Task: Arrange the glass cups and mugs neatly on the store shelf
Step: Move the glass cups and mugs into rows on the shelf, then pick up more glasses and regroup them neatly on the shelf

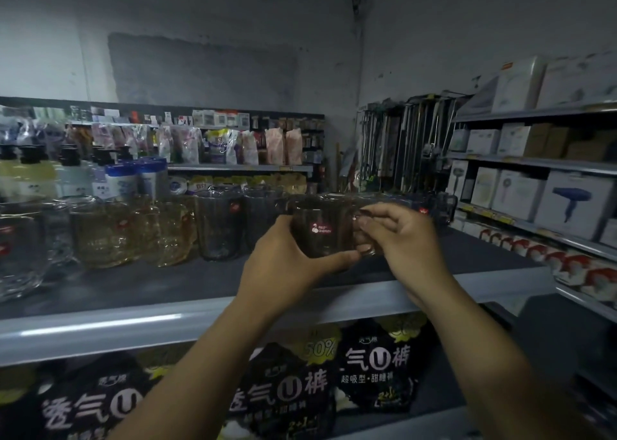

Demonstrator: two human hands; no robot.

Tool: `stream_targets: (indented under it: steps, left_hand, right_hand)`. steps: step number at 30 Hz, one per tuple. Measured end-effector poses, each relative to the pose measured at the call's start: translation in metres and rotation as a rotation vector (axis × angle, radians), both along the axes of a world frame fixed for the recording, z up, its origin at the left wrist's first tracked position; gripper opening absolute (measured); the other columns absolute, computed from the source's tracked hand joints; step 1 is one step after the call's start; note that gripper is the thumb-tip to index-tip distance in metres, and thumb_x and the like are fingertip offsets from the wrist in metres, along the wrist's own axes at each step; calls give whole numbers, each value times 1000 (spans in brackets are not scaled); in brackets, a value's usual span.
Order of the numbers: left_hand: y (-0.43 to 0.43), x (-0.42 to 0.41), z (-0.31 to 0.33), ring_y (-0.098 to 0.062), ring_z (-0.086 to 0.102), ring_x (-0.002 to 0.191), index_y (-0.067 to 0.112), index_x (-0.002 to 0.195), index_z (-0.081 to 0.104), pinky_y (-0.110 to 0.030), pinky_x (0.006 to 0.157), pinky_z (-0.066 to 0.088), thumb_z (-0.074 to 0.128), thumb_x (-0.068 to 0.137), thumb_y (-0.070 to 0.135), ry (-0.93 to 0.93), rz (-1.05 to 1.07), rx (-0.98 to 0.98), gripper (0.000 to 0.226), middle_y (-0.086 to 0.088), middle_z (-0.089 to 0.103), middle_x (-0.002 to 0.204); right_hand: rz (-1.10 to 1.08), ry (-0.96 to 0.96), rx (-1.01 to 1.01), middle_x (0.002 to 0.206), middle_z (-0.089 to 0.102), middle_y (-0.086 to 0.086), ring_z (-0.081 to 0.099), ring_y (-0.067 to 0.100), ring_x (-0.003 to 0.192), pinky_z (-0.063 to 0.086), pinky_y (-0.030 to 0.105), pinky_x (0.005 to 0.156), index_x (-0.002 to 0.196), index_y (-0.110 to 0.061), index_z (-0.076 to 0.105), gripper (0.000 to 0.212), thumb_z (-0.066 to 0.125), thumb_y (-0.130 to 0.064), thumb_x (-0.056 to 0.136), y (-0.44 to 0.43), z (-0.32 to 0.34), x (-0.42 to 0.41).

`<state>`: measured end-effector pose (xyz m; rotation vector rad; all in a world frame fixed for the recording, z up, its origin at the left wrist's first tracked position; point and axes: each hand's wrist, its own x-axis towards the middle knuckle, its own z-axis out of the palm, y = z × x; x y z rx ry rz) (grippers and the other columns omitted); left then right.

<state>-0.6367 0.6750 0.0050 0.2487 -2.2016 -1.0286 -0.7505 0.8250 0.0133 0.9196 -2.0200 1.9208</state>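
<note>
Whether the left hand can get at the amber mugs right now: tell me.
Probably not yet: the left hand grips the clear mug, the right hand pinching its handle. The way itself looks free, with bare shelf in front of the amber mugs.

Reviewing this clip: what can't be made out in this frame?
Head view:
- Glass mug: its base is covered by the left hand, so it is unclear whether it rests on the shelf or is lifted.
- Its handle: mostly hidden by the right hand.
- Clear glass at far left: cut off by the frame edge.
- Packets on the back shelf: print too small and blurred to read.
</note>
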Motion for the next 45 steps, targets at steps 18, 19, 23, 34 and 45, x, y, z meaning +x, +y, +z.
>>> stream_targets:
  steps: [18,19,23,34,45]
  left_hand:
    - [-25,-17,-13,-2,66,96,27,133,58,-34,87,60,80,56,75,-120,16,-110,93,15,70,110]
    - [-24,-18,-13,-5,67,97,28,132,57,-37,87,60,76,53,82,-140,44,-133,98,14,70,112]
    - [-16,-15,-16,-7,67,99,34,134,54,-36,83,59,64,55,92,-178,144,-245,98,15,70,117]
    - [-5,-13,-14,-15,59,114,28,142,48,-42,94,55,47,72,92,80,291,-253,95,5,56,129]
    - [89,-68,32,-25,58,96,21,115,64,-39,81,41,57,90,47,385,184,-733,37,-1,63,108]
  right_hand:
    - [69,10,38,89,78,3,75,14,79,59,27,69,96,-18,69,19,61,0,97,-13,-17,-30]
    - [61,9,43,88,78,2,75,12,78,58,25,68,96,-18,68,20,61,0,97,-13,-18,-31]
    - [41,9,94,91,78,3,75,14,80,62,33,74,101,-15,68,16,59,-2,99,-13,-22,-36]
    - [131,27,239,102,76,-10,72,4,95,56,26,87,107,-30,68,14,63,-19,100,-7,-18,-40]
    - [-97,191,344,108,71,-6,69,8,96,59,33,89,116,-21,66,28,76,-21,90,85,14,-102]
